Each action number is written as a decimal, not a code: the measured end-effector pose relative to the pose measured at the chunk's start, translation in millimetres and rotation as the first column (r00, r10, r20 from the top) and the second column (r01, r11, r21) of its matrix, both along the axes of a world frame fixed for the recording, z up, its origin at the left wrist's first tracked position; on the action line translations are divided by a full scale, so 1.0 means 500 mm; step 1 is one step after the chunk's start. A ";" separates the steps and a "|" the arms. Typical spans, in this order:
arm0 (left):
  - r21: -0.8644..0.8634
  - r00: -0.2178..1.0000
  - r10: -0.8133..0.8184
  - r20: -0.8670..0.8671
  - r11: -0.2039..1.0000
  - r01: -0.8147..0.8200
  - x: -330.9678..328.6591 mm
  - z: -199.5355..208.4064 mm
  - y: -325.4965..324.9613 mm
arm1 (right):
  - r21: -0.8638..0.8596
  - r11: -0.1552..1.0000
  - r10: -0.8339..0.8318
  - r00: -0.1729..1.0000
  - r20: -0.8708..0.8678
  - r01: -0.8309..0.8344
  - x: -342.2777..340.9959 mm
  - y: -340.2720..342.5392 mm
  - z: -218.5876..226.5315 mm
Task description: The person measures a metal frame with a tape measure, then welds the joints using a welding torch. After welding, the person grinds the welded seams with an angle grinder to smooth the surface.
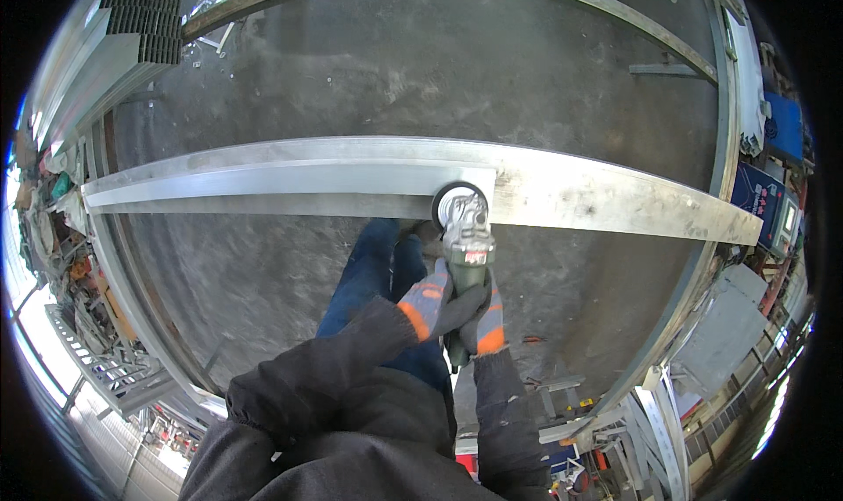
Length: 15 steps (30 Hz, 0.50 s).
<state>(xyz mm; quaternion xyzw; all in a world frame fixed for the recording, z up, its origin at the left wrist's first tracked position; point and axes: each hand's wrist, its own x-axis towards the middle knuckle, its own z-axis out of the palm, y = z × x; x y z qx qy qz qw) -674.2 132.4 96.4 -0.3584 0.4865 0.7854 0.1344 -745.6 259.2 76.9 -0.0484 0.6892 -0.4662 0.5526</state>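
Note:
An angle grinder (466, 237) with a silver head and dark green body points away from me, its disc (452, 198) resting against the near edge of a long steel beam (571, 189). My left hand (430, 299), in a grey glove with orange cuff, wraps the grinder's body from the left. My right hand (485, 317), gloved the same way, grips the body just behind it. The beam runs left to right across the view, with a second steel section (263, 180) lying on its left half.
The beam lies on a large steel frame (694, 264) over a grey concrete floor (395, 71). My blue-trousered legs (369, 268) stand below the beam. Stacked metal profiles (132, 27) lie top left, blue machines (764, 194) right, scrap and grating (97, 360) at left.

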 end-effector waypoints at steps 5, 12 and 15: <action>0.048 0.995 -0.102 0.007 0.994 0.101 0.032 0.026 -0.021 | -0.060 0.996 -0.068 0.996 -0.048 0.065 0.061 -0.007 0.016; 0.032 0.970 -0.159 0.183 0.987 0.156 0.055 0.055 -0.072 | 0.170 0.962 -0.211 0.977 -0.037 0.215 0.147 -0.055 0.040; 0.156 0.989 -0.145 0.018 0.978 0.140 0.056 0.051 -0.119 | 0.061 0.986 -0.129 0.933 -0.337 0.158 0.195 -0.082 0.050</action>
